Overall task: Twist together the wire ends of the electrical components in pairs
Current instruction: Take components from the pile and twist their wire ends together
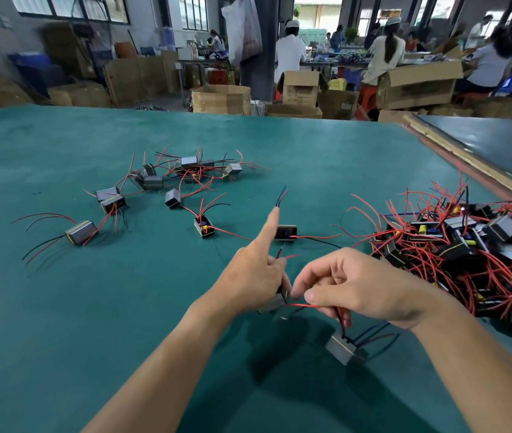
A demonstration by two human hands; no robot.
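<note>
Wire ends (292, 304) of two components meet between the hands, low over the green mat (61, 323) and close to the person. Left hand (254, 276) curls its lower fingers and thumb round a grey component (271, 304), while its index finger (271, 226) sticks straight out and up. A blue and red pair (281, 195) shows just past that fingertip; I cannot tell whether the finger carries it or it only lines up behind. Right hand (360, 285) is curled, thumb and fingers pinching a red lead (310, 305) that runs across to the left hand. More leads pass down from its grip to a second component (346, 351), which dangles tilted just off the mat. Holding both by the leads seems meant to bring the bare tips side by side so they can be rolled together, and the hanging weight likely pulls its leads taut. I judge the twist for this pair to be under way or about to start, though the join itself is hidden by the fingers.

To the right lies a dense heap (467, 245) of components in tangled red wire, within easy reach of the right hand, so probably the supply. Further out on the left, a loose scatter (170, 182) of components lies spread out, several seemingly linked by wires. These are likely finished ones set away from the work.
</note>
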